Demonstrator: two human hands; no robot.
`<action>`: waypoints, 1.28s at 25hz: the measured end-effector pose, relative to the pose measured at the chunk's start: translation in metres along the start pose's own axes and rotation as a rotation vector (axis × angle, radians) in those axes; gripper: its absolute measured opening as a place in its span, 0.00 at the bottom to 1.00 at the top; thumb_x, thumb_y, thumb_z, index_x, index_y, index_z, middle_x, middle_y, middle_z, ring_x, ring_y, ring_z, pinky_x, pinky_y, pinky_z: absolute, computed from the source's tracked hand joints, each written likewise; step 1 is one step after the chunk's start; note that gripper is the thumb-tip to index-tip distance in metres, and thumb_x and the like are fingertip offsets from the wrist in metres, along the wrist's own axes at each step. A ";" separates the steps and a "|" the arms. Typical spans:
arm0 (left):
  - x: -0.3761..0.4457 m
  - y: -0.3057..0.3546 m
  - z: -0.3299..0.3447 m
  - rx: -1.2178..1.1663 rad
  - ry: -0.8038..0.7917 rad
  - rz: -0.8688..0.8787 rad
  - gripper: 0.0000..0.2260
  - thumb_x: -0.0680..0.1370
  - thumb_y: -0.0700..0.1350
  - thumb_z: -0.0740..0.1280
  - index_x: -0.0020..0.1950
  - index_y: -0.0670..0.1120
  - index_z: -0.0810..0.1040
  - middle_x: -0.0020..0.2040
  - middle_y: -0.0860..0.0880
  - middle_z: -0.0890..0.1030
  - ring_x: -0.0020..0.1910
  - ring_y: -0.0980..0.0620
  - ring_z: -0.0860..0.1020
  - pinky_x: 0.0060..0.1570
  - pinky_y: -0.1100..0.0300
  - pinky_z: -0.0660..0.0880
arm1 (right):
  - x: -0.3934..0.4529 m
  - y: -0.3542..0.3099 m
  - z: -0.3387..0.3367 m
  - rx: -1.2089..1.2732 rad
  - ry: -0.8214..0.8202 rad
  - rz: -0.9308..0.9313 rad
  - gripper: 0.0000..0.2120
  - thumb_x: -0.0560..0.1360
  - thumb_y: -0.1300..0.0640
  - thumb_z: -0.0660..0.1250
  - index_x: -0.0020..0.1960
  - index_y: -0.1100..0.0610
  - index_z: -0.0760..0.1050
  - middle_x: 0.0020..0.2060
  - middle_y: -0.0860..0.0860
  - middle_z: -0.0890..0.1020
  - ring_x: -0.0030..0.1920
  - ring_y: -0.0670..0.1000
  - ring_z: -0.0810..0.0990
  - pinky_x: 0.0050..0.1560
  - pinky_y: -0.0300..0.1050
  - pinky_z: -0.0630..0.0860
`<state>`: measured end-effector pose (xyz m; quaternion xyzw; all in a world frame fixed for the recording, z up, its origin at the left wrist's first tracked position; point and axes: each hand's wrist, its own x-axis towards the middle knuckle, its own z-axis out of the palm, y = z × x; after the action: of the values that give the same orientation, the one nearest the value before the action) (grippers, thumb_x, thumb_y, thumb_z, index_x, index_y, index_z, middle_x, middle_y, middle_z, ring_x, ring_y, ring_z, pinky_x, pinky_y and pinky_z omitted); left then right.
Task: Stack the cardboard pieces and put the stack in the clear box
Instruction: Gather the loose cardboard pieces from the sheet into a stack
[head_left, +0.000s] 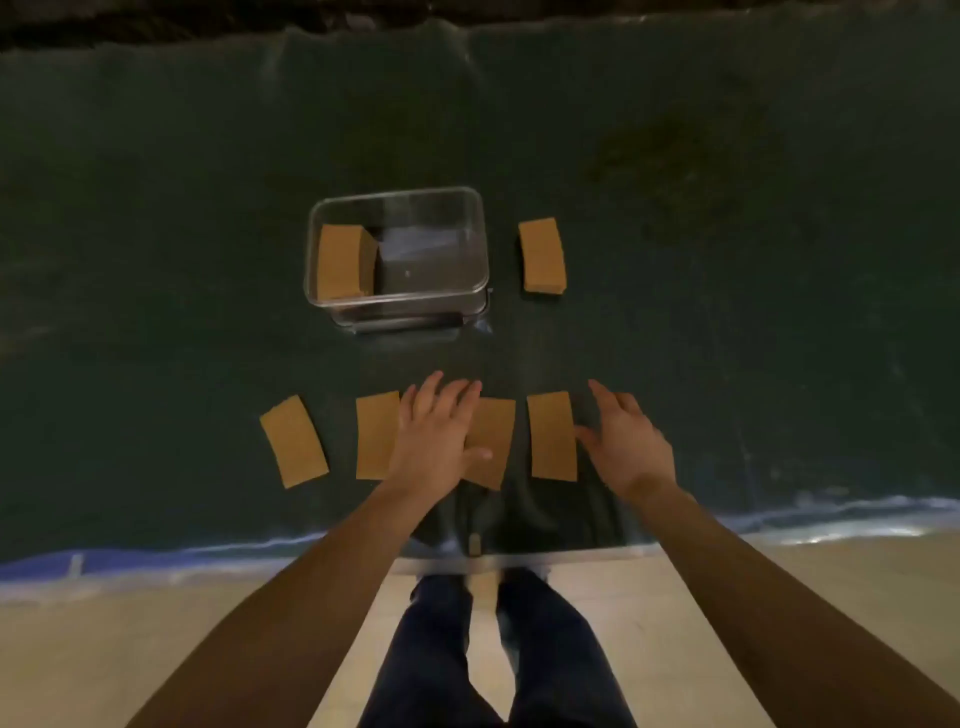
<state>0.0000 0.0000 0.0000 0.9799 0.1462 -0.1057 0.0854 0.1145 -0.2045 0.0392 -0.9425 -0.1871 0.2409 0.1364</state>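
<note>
- Dark green cloth (675, 260) covers the worktop; a pale floor (779, 597) shows below its near edge, and the legs (498, 665) of the person stand there in dark trousers.
- A clear box (397, 254) stands in the middle of the cloth, open on top.
- One stack (342, 262) of cardboard lies inside the box, against its left wall.
- A second stack (543, 255) lies on the cloth just right of the box, not touching it.
- Four single pieces lie in a row near the front edge of the worktop.
- The far-left piece (294, 441) is tilted and stands apart from the others.
- The second piece (375, 436) lies beside the left hand (434, 436); the hand covers its right edge.
- The third piece (491, 441) is partly under the left hand, which lies flat on it with fingers (457, 395) spread, not clenched.
- I cannot tell if the left hand presses the piece or only rests over it.
- The fourth piece (553, 435) lies to the right of the third, close to it but apart.
- The right hand (626, 441) is just right of the fourth piece, fingers loose and spread, grasping nothing; its thumb is at the right edge of that piece.
</note>
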 end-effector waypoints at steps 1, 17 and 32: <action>0.003 0.000 0.008 -0.001 -0.081 -0.007 0.41 0.74 0.63 0.69 0.81 0.49 0.57 0.79 0.48 0.63 0.79 0.41 0.52 0.76 0.40 0.50 | 0.007 -0.002 0.008 -0.028 -0.036 0.025 0.31 0.81 0.56 0.63 0.80 0.51 0.54 0.72 0.57 0.68 0.65 0.62 0.75 0.60 0.60 0.76; 0.034 0.009 0.026 -0.149 -0.085 0.006 0.23 0.75 0.50 0.73 0.67 0.48 0.72 0.61 0.46 0.71 0.60 0.45 0.71 0.57 0.52 0.71 | 0.062 -0.020 0.060 0.007 -0.087 0.132 0.17 0.76 0.60 0.66 0.60 0.51 0.63 0.56 0.54 0.73 0.58 0.60 0.73 0.44 0.54 0.73; 0.038 -0.075 -0.002 -0.290 -0.380 -0.231 0.29 0.79 0.40 0.68 0.79 0.47 0.65 0.71 0.41 0.76 0.67 0.41 0.75 0.65 0.49 0.73 | 0.044 -0.027 0.055 1.160 -0.397 0.347 0.19 0.81 0.59 0.57 0.64 0.43 0.78 0.52 0.56 0.85 0.57 0.56 0.78 0.61 0.57 0.71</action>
<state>0.0130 0.0815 -0.0176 0.8968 0.2519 -0.2746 0.2384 0.1148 -0.1525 -0.0152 -0.6695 0.1076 0.4917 0.5463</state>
